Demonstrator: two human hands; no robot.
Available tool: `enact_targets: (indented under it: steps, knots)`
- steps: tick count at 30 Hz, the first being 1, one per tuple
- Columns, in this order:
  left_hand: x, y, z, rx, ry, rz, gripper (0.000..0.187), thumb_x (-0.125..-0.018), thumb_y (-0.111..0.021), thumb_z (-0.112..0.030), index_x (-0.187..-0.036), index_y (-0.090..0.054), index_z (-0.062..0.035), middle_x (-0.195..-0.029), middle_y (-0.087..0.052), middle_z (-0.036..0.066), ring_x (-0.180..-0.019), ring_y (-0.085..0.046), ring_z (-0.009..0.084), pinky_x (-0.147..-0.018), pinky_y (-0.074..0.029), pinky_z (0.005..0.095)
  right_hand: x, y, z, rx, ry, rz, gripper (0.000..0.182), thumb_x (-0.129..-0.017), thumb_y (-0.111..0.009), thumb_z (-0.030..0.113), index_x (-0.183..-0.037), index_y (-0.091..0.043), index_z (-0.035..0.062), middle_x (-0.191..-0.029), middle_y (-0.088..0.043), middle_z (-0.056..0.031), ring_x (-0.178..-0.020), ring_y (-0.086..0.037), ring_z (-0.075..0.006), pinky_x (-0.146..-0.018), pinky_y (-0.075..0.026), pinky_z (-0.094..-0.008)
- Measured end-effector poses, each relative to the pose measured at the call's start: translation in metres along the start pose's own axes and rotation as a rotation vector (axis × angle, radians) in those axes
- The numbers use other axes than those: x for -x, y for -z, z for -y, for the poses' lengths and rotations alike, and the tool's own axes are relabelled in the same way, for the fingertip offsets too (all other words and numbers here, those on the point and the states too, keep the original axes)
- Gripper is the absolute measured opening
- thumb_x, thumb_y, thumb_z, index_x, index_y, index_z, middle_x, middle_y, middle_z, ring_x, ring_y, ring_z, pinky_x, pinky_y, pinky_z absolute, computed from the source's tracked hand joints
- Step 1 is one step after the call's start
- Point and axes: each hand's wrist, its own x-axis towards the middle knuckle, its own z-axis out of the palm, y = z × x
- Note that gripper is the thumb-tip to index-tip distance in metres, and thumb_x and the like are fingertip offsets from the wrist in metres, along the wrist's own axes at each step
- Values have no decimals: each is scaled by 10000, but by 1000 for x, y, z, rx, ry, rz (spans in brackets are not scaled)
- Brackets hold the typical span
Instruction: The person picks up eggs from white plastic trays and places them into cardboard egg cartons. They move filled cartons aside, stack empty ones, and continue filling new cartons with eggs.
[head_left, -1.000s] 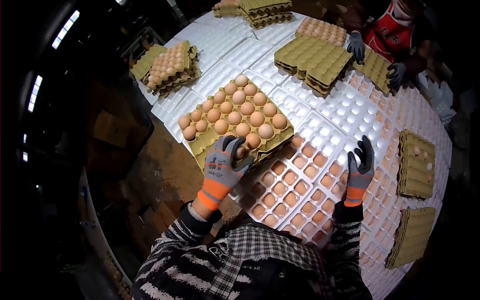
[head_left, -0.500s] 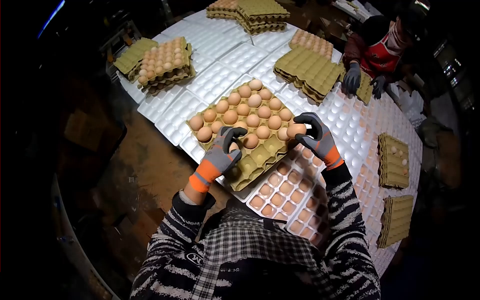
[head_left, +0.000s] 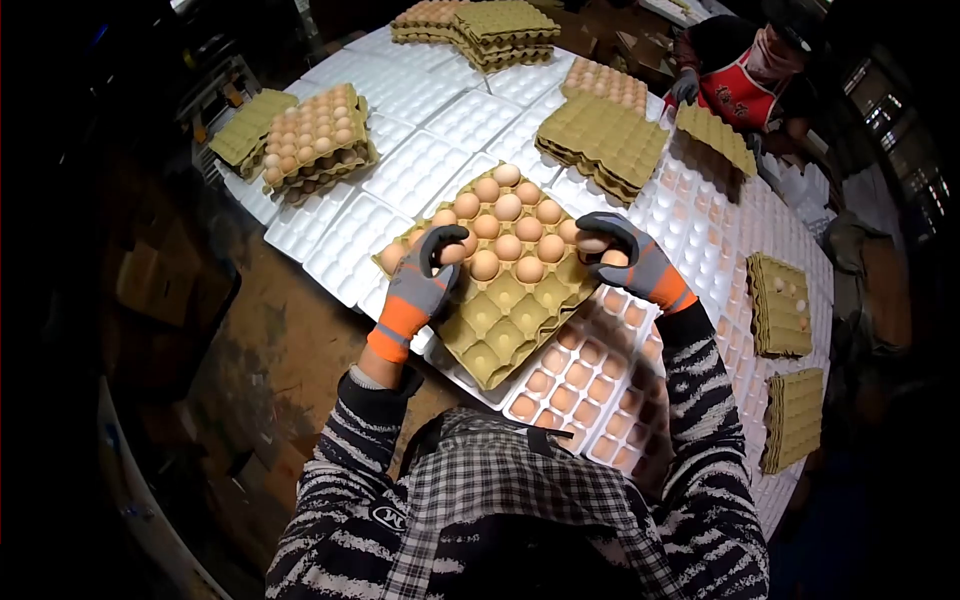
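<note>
A yellowish-green pulp egg tray [head_left: 490,340] lies in front of me, brown eggs [head_left: 508,207] filling its far rows and bare cups showing at its near end. Over its left side, my left hand [head_left: 422,280], in a grey and orange glove, curls around an egg [head_left: 452,254]. At the tray's right edge my right hand [head_left: 632,262] is closed around eggs, one of them a brown egg [head_left: 614,258] low between thumb and fingers. Below it, white plastic trays [head_left: 592,420] hold eggs in separate cells, partly in my arm's shadow.
Stacked pulp trays with eggs [head_left: 318,130] stand at the far left, and more pulp trays [head_left: 600,140] lie beyond my right hand. Two pulp trays [head_left: 780,305] sit along the right. Across the table, a person in a red apron [head_left: 742,92] handles a tilted pulp tray [head_left: 716,140].
More cups at the tray's near end are bare. My left hand has moved up and left; my right hand now holds a second egg. The other person's pulp tray is now raised and tilted.
</note>
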Motion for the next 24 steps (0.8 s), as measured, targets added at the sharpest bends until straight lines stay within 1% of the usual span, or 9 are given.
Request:
enact_targets:
  steps: [2, 4, 6, 8, 12, 15, 18, 21, 24]
  knots:
    - [-9, 3, -2, -357, -179, 88, 322, -838, -669, -98, -1159, -677, -128, -1315, -576, 120, -1083, -607, 270, -874, -520, 341, -16, -21, 15, 501, -18, 187, 440, -807, -708, 104, -1229, -663, 218, -1294, -585, -60, -1092, -624, -236, -900, -542, -347]
    - [-17, -3, -8, -711, -371, 176, 378, -810, -661, -62, -1174, -679, -165, -1377, -534, 126, -1132, -585, 300, -907, -520, 369, -28, -58, 9, 1030, 140, 142, 207, -870, -644, 226, -1064, -707, 254, -1230, -570, -86, -1088, -612, -263, -801, -551, -391]
    - [-22, -17, -15, -1020, -313, 397, 464, -749, -675, -52, -1179, -686, -228, -1459, -454, 117, -1177, -544, 333, -939, -510, 420, -39, -86, 2, 1177, 73, 155, 153, -914, -593, 244, -996, -721, 226, -1164, -564, -76, -1043, -610, -255, -737, -547, -367]
    - [-27, -21, -19, -1105, -361, 411, 454, -741, -700, -68, -1164, -691, -229, -1431, -485, 86, -1128, -562, 337, -911, -521, 410, -48, -94, 9, 1272, -39, 284, 242, -904, -581, 190, -1109, -683, 267, -1237, -537, -83, -1039, -620, -271, -740, -556, -376]
    - [-36, -9, -11, -934, -336, 349, 447, -740, -748, -62, -1172, -685, -161, -1424, -500, 103, -1084, -622, 334, -885, -554, 428, -13, -59, 23, 859, -91, 54, 336, -834, -692, 336, -1159, -675, 255, -1247, -540, -122, -1057, -631, -288, -842, -540, -410]
    - [-15, -14, -25, -291, -201, 144, 479, -694, -824, -72, -1149, -675, -76, -1376, -539, 101, -1036, -647, 227, -782, -564, 326, 52, -22, -4, 438, -221, -217, 602, -729, -811, 402, -1290, -643, 266, -1354, -511, -112, -1133, -617, -300, -968, -512, -411]
    - [23, -66, -78, -333, -349, 123, 508, -671, -867, -130, -1140, -676, -84, -1310, -588, 126, -1010, -657, 250, -755, -539, 338, 154, 34, -84, 461, -536, -450, 505, -719, -820, 392, -1177, -707, 212, -1250, -585, -83, -1110, -620, -297, -956, -518, -395]
    - [43, -149, -87, -171, -400, 331, 486, -691, -871, -189, -1134, -681, -127, -1333, -559, 152, -1090, -627, 343, -825, -555, 392, 212, 71, -146, 640, -851, -583, 550, -724, -811, 368, -1236, -674, 220, -1262, -589, -92, -1120, -620, -297, -960, -519, -407]
    - [36, -241, -72, -215, -480, 450, 482, -694, -851, -138, -1143, -674, -129, -1318, -568, 140, -1023, -638, 326, -763, -567, 370, 228, 86, -172, 803, -1011, -430, 558, -770, -774, 358, -1299, -627, 253, -1359, -536, -103, -1175, -600, -300, -967, -525, -419]
